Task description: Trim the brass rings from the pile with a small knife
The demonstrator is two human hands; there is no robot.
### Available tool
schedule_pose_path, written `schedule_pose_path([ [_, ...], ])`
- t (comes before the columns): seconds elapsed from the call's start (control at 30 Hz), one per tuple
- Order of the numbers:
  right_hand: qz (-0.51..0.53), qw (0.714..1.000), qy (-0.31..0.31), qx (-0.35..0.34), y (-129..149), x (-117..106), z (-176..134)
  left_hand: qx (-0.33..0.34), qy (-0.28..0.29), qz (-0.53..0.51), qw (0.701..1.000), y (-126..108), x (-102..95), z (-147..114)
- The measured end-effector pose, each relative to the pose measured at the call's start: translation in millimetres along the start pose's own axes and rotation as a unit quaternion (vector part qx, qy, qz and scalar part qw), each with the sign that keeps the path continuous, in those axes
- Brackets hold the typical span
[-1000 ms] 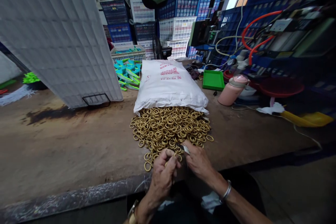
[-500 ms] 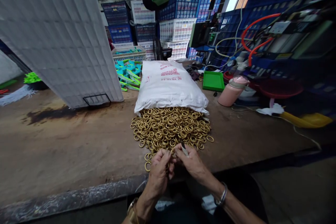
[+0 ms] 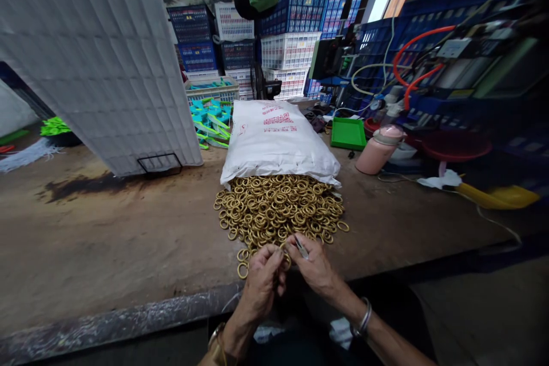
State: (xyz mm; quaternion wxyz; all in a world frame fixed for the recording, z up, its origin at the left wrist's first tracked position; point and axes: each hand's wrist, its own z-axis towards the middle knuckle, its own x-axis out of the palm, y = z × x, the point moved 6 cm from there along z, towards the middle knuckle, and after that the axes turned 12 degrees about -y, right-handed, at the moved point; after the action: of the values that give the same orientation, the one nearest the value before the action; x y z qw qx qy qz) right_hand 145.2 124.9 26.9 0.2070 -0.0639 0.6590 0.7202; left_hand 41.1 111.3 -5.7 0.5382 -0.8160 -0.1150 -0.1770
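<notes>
Rings (image 3: 274,200) are heaped on the worktop (image 3: 128,240) just beyond the fingers (image 3: 274,262); at their tips, one appears pinched by the left hand (image 3: 259,280), while a slim tool (image 3: 301,247) is grasped by the right hand (image 3: 316,269). Each is likely light, stiff and somewhat slippery, so hold is best taken across its rim.

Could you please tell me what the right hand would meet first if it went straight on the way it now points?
Probably the pile of gold-coloured rings ahead of the right hand, though the left hand is close beside that line and depth is unclear.
</notes>
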Motion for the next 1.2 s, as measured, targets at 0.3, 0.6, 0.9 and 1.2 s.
schedule_pose_path([
  [0.3,-0.023,0.999,0.025,0.027,-0.6,-2.8,-1.9,0.229,-0.081,0.215,0.946,-26.2,-1.4,-7.6],
  [0.6,0.003,0.998,0.005,0.064,-4.2,-2.3,-3.3,0.065,-0.022,0.114,0.991,-11.5,5.8,-7.6],
  [0.9,0.049,0.994,0.025,0.097,-15.3,2.3,-5.8,-0.032,0.004,0.039,0.999,6.1,4.9,-11.0],
  [1.2,-0.168,0.981,0.074,-0.058,-15.5,0.2,-21.0,0.018,-0.016,0.089,0.996,-0.2,1.3,-12.8],
])
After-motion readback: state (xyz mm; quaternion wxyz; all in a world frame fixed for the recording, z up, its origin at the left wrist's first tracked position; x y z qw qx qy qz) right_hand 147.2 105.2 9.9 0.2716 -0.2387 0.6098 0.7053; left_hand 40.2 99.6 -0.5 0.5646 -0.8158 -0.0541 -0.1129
